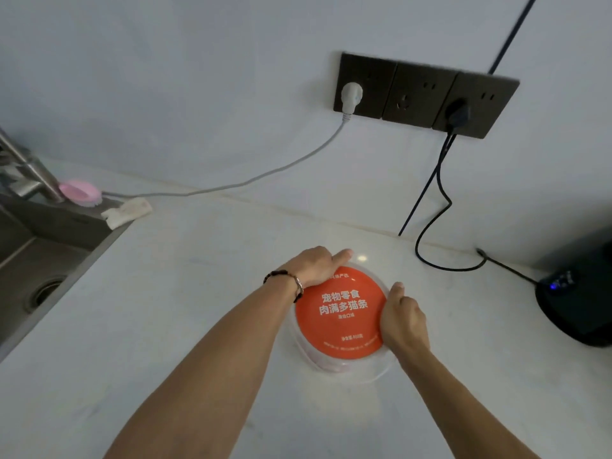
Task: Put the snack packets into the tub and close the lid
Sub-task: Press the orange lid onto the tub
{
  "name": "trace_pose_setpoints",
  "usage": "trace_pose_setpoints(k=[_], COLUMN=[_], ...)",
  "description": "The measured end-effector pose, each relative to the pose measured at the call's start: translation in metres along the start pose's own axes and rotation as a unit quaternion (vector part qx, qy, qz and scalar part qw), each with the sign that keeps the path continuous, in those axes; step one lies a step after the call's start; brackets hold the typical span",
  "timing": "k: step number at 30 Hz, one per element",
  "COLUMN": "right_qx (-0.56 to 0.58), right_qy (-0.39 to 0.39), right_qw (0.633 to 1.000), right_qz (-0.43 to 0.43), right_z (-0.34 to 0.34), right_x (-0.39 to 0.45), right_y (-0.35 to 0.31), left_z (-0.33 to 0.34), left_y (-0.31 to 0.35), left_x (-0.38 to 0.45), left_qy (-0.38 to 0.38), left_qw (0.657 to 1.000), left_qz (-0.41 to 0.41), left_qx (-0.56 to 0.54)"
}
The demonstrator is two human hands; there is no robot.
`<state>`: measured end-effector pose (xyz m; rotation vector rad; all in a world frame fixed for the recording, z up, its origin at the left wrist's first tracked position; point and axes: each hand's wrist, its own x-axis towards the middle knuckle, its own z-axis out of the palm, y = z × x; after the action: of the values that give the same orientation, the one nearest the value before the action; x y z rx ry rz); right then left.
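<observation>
A clear round tub [318,361] stands on the white counter, and its lid [341,314], orange with white print, lies on top of it. My left hand [316,265] rests on the lid's far left rim, fingers curled over the edge and one finger stretched along it. My right hand [402,318] grips the lid's right rim, thumb on top. Pinkish contents show faintly through the tub's wall at the front. No snack packets lie outside the tub.
A steel sink [36,260] with a tap is at the left, with a pink brush [81,192] and a cloth [127,212] by its corner. Wall sockets [424,94] feed a grey and a black cable. A black appliance [578,293] stands at the right.
</observation>
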<state>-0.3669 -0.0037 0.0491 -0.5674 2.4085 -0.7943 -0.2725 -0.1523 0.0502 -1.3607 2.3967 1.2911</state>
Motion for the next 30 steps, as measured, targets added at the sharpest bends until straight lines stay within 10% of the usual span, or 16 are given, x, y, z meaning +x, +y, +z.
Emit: trace_pose_setpoints(k=[8, 20, 30], right_qx=[-0.058, 0.194, -0.128], right_qy=[-0.010, 0.042, -0.098], right_qw=[0.993, 0.974, 0.967], right_qz=[-0.102, 0.114, -0.198], right_z=[-0.033, -0.020, -0.039], right_x=[0.040, -0.048, 0.015], right_y=[-0.021, 0.052, 0.001], left_z=[0.041, 0.045, 0.059], left_y=[-0.008, 0.025, -0.022], left_x=[-0.057, -0.029, -0.061], left_qy=[0.105, 0.061, 0.223], left_qw=[0.993, 0.997, 0.960], left_qz=[-0.042, 0.034, -0.109], left_qx=[-0.046, 0.014, -0.129])
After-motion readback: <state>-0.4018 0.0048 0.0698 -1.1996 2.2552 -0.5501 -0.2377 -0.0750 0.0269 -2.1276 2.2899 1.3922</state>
